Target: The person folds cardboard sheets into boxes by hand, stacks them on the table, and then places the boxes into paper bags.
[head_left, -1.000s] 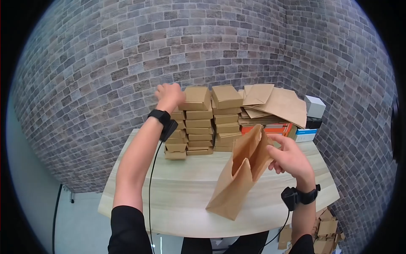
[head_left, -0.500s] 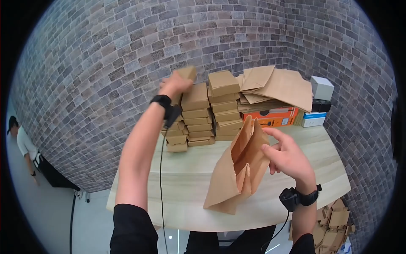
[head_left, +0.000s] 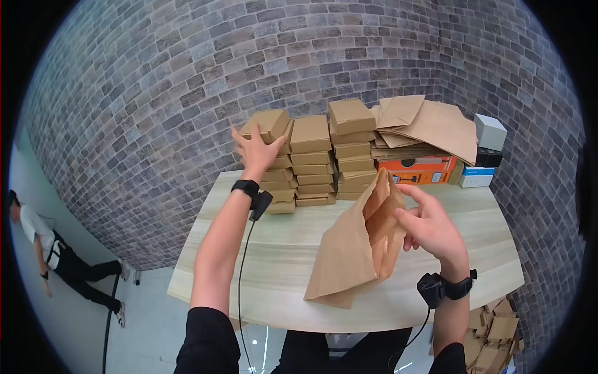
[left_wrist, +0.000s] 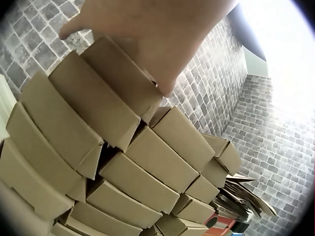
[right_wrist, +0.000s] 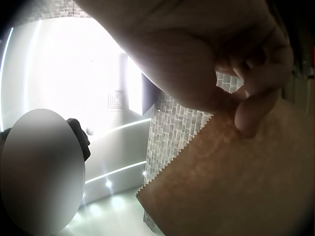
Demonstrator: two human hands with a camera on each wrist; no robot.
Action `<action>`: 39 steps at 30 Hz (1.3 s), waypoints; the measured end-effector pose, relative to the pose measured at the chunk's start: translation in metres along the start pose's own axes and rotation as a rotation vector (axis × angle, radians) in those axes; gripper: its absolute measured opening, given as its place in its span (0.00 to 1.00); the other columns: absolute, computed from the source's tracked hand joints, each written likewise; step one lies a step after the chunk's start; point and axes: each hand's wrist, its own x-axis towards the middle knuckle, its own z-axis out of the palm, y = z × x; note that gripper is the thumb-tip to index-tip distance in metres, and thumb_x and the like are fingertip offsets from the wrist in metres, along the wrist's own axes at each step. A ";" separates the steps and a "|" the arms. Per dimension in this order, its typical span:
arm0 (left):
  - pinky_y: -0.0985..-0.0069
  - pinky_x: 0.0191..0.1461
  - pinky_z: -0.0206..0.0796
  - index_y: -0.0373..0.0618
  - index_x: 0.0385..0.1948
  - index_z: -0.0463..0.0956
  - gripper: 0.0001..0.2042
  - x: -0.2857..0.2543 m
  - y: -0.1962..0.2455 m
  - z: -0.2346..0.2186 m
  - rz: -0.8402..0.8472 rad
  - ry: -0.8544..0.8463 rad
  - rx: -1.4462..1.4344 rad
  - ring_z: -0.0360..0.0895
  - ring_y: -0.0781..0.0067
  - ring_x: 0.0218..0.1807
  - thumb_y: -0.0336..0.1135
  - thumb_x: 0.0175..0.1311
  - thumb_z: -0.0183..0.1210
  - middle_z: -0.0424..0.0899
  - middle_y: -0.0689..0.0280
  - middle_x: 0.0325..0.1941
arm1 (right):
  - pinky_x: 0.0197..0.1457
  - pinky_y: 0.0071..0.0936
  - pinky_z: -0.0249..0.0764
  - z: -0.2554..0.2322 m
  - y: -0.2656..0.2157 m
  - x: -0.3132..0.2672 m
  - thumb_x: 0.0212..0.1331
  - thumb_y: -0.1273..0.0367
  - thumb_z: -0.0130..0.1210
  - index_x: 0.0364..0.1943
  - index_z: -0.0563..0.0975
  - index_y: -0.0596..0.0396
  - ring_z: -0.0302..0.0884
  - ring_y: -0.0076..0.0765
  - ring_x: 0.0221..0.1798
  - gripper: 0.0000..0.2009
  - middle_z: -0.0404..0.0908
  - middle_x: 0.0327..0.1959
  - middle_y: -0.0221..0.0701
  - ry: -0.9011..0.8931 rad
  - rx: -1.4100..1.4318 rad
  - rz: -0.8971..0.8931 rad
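In the head view my left hand (head_left: 257,153) is at the top of the left stack, its fingers spread across the near side of a small brown cardboard box (head_left: 268,119). The left wrist view shows the thumb at a corner of that top box (left_wrist: 120,73), with another finger stretched out past its far end. My right hand (head_left: 433,227) pinches the rim of a brown paper bag (head_left: 342,265) between thumb and fingers. The bag leans over the table with its mouth open. In the right wrist view, the bag's zigzag-cut edge (right_wrist: 172,164) runs below the fingers.
More cardboard boxes (head_left: 311,135) stand stacked to the right of the left pile. Flat paper bags (head_left: 436,128) lie over an orange box (head_left: 423,168), beside a white box (head_left: 490,132). Cardboard (head_left: 501,327) lies on the floor at right. A person (head_left: 43,240) walks at left.
My left hand lifted a box above the left stack, then came down to the stack top with its fingers spread. The right hand keeps its pinch on the bag. A person has come into view at left.
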 end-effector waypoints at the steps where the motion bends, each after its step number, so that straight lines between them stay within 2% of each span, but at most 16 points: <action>1: 0.45 0.70 0.53 0.46 0.66 0.63 0.46 -0.003 -0.001 0.003 0.018 0.063 -0.110 0.47 0.23 0.71 0.60 0.46 0.70 0.33 0.39 0.76 | 0.21 0.21 0.68 0.002 0.000 0.001 0.64 0.70 0.52 0.66 0.61 0.66 0.73 0.21 0.17 0.27 0.78 0.21 0.28 -0.001 -0.007 -0.005; 5: 0.48 0.71 0.52 0.42 0.65 0.63 0.47 0.005 -0.016 0.024 0.145 0.149 -0.115 0.50 0.26 0.71 0.57 0.43 0.72 0.37 0.33 0.73 | 0.19 0.21 0.68 0.008 0.000 -0.003 0.63 0.70 0.53 0.67 0.61 0.63 0.74 0.22 0.17 0.28 0.77 0.20 0.28 0.026 -0.007 -0.028; 7: 0.51 0.72 0.54 0.40 0.62 0.64 0.44 0.008 -0.019 0.023 0.144 0.141 -0.121 0.51 0.26 0.70 0.55 0.44 0.73 0.38 0.31 0.72 | 0.18 0.21 0.67 0.007 0.001 0.002 0.63 0.71 0.53 0.67 0.61 0.61 0.73 0.22 0.15 0.28 0.76 0.19 0.28 0.044 -0.024 0.015; 9: 0.52 0.72 0.55 0.41 0.62 0.65 0.42 0.006 -0.020 0.023 0.126 0.188 -0.058 0.51 0.26 0.70 0.52 0.44 0.72 0.41 0.32 0.71 | 0.18 0.20 0.68 0.006 0.006 0.004 0.63 0.71 0.52 0.67 0.61 0.61 0.72 0.21 0.14 0.28 0.77 0.19 0.29 0.040 0.005 -0.032; 14: 0.55 0.68 0.61 0.44 0.65 0.61 0.45 0.001 -0.006 0.011 0.013 0.061 -0.127 0.61 0.23 0.64 0.50 0.43 0.72 0.43 0.29 0.68 | 0.18 0.19 0.67 0.009 0.007 0.004 0.63 0.72 0.52 0.67 0.61 0.61 0.72 0.21 0.15 0.27 0.77 0.19 0.29 0.019 0.061 -0.035; 18: 0.55 0.66 0.63 0.47 0.67 0.59 0.46 0.001 -0.006 0.016 0.040 0.025 -0.088 0.66 0.25 0.60 0.51 0.43 0.71 0.44 0.29 0.67 | 0.19 0.20 0.68 0.007 0.005 0.001 0.63 0.72 0.52 0.67 0.62 0.61 0.73 0.21 0.15 0.27 0.77 0.19 0.28 0.024 0.069 -0.020; 22: 0.56 0.64 0.64 0.49 0.64 0.61 0.42 0.003 -0.003 0.009 0.036 -0.021 -0.099 0.68 0.37 0.60 0.49 0.44 0.69 0.63 0.35 0.60 | 0.20 0.21 0.68 0.006 0.011 0.002 0.63 0.71 0.52 0.67 0.61 0.64 0.74 0.22 0.16 0.28 0.77 0.19 0.27 0.025 0.073 -0.005; 25: 0.55 0.63 0.65 0.53 0.64 0.63 0.38 0.010 -0.014 0.014 0.046 0.057 -0.159 0.67 0.34 0.59 0.46 0.45 0.67 0.62 0.39 0.58 | 0.20 0.21 0.68 0.003 0.008 0.001 0.62 0.70 0.52 0.67 0.59 0.67 0.75 0.22 0.17 0.29 0.77 0.20 0.27 0.002 0.070 0.012; 28: 0.55 0.63 0.64 0.51 0.61 0.65 0.35 0.016 -0.024 0.005 0.056 0.142 -0.250 0.67 0.38 0.60 0.46 0.46 0.66 0.67 0.38 0.56 | 0.20 0.20 0.69 0.002 0.007 0.000 0.62 0.70 0.51 0.66 0.60 0.67 0.75 0.22 0.17 0.29 0.78 0.22 0.28 -0.040 0.027 0.024; 30: 0.58 0.63 0.64 0.50 0.60 0.64 0.35 0.025 -0.031 -0.014 0.045 0.115 -0.294 0.66 0.39 0.61 0.47 0.48 0.65 0.70 0.39 0.54 | 0.20 0.20 0.69 0.002 0.005 -0.002 0.61 0.72 0.48 0.63 0.66 0.67 0.75 0.21 0.17 0.25 0.79 0.23 0.29 -0.101 0.031 0.010; 32: 0.64 0.59 0.68 0.45 0.58 0.66 0.33 0.023 -0.030 -0.046 0.073 0.106 -0.502 0.73 0.51 0.58 0.44 0.48 0.67 0.75 0.47 0.55 | 0.20 0.20 0.69 0.001 0.008 0.002 0.60 0.73 0.47 0.60 0.68 0.66 0.75 0.21 0.18 0.22 0.80 0.24 0.30 -0.110 0.035 -0.005; 33: 0.67 0.57 0.69 0.43 0.57 0.67 0.31 0.038 -0.047 -0.048 0.176 0.145 -0.578 0.74 0.59 0.57 0.41 0.50 0.67 0.75 0.52 0.57 | 0.20 0.20 0.70 0.002 0.008 0.006 0.58 0.74 0.46 0.57 0.71 0.66 0.76 0.21 0.18 0.21 0.81 0.25 0.31 -0.143 0.027 -0.022; 34: 0.68 0.57 0.68 0.43 0.57 0.67 0.29 0.024 -0.033 -0.077 0.171 0.095 -0.706 0.73 0.63 0.56 0.41 0.53 0.66 0.74 0.56 0.55 | 0.21 0.21 0.71 0.004 0.006 0.014 0.56 0.75 0.44 0.52 0.75 0.65 0.77 0.22 0.20 0.19 0.81 0.25 0.33 -0.149 0.035 -0.014; 35: 0.68 0.54 0.69 0.45 0.57 0.66 0.28 0.030 -0.039 -0.094 0.166 0.089 -0.744 0.72 0.66 0.53 0.41 0.55 0.65 0.74 0.59 0.53 | 0.21 0.21 0.71 0.007 -0.005 0.020 0.56 0.75 0.44 0.52 0.75 0.65 0.77 0.22 0.20 0.19 0.81 0.25 0.33 -0.142 0.043 -0.022; 37: 0.67 0.49 0.72 0.51 0.62 0.61 0.30 0.002 -0.006 -0.162 0.114 -0.152 -1.065 0.74 0.62 0.54 0.42 0.59 0.62 0.73 0.58 0.54 | 0.23 0.21 0.74 0.022 -0.030 0.032 0.56 0.74 0.46 0.51 0.75 0.68 0.76 0.21 0.18 0.19 0.80 0.23 0.33 -0.143 0.042 -0.127; 39: 0.60 0.53 0.73 0.49 0.61 0.62 0.26 -0.022 0.015 -0.215 0.210 -0.251 -1.115 0.76 0.60 0.56 0.47 0.63 0.56 0.72 0.58 0.58 | 0.24 0.24 0.75 0.046 -0.065 0.019 0.54 0.74 0.45 0.47 0.75 0.72 0.78 0.25 0.20 0.18 0.81 0.24 0.36 -0.039 -0.068 -0.257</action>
